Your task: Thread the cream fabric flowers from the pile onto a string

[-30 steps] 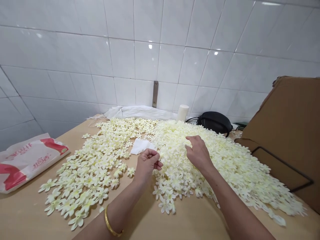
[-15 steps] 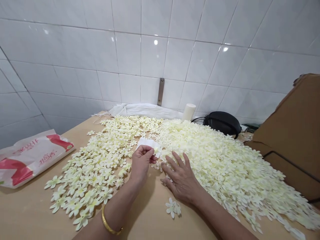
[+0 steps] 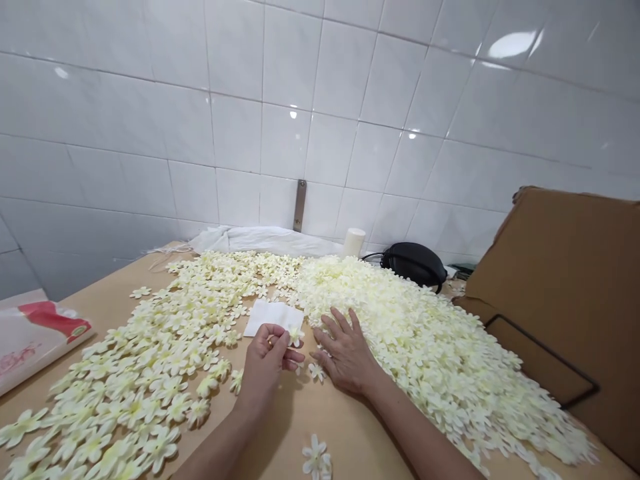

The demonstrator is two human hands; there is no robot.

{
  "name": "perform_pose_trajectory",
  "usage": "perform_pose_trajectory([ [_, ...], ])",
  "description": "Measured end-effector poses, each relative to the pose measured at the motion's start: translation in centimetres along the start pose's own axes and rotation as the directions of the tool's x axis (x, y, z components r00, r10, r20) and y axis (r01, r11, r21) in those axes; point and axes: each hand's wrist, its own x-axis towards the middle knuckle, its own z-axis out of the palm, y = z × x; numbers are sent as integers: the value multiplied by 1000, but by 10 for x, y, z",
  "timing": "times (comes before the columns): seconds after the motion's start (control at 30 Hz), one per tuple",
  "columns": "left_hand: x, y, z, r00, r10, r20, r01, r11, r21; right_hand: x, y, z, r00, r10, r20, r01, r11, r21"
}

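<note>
My left hand (image 3: 267,363) is closed in a pinch on a small cream fabric flower (image 3: 295,335), held just above the brown table (image 3: 350,433). My right hand (image 3: 345,353) lies flat with fingers spread at the near edge of the big heap of cream flowers (image 3: 425,333). A single flower (image 3: 316,371) lies between the two hands. A white paper piece (image 3: 270,313) rests just beyond my left hand. Spread-out flowers (image 3: 150,360) cover the table to the left.
A red and white plastic bag (image 3: 35,333) lies at the far left. A brown cardboard box (image 3: 565,287) stands at the right. A black pouch (image 3: 413,262), a white cylinder (image 3: 353,242) and white cloth (image 3: 260,239) sit against the tiled wall. A pair of loose flowers (image 3: 316,459) lies near me.
My right hand came down from the top of the heap and now lies flat at its near edge. My left hand stays pinched on a flower. The camera has shifted a little.
</note>
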Motion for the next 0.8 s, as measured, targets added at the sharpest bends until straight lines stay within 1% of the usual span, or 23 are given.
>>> perform_pose_trajectory([
  [0.13, 1, -2, -1, 999, 28, 19, -29, 998, 48, -2, -7, -9, 999, 2, 36, -2, 1000, 23],
  [0.27, -1, -1, -2, 997, 69, -23, -68, 996, 59, -6, -16, -27, 997, -53, 61, 50, 997, 53],
  [0.33, -2, 1, -2, 997, 66, -29, -64, 996, 63, -10, -22, -36, 997, -70, 30, 68, 995, 70],
  [0.43, -2, 5, -2, 996, 81, -42, -79, 996, 33, -18, -37, -48, 988, -152, 3, 151, 981, 126],
  [0.5, -3, 8, -2, 995, 85, -54, -84, 996, 22, -25, -52, -53, 962, -271, 28, 263, 949, 175],
  [0.53, -3, 10, -2, 994, 86, -63, -85, 996, 16, -28, -59, -53, 947, -315, 68, 298, 937, 184],
  [0.57, -3, 11, -1, 994, 87, -71, -87, 996, 8, -30, -64, -51, 934, -350, 75, 332, 925, 186],
  [0.6, -3, 12, 0, 993, 88, -78, -88, 996, -2, -32, -66, -48, 922, -380, 74, 364, 915, 173],
  [0.63, -3, 13, 1, 993, 86, -80, -87, 996, -13, -32, -66, -43, 925, -378, 45, 369, 919, 139],
  [0.67, -3, 14, 2, 994, 81, -77, -82, 996, -20, -30, -62, -37, 936, -350, 24, 346, 933, 93],
  [0.7, -3, 14, 4, 995, 75, -70, -77, 997, -21, -28, -56, -32, 954, -298, -30, 299, 953, 48],
  [0.8, -4, 13, 12, 996, 92, -24, -91, 996, 18, -16, -32, -22, 965, -224, -136, 228, 973, 15],
])
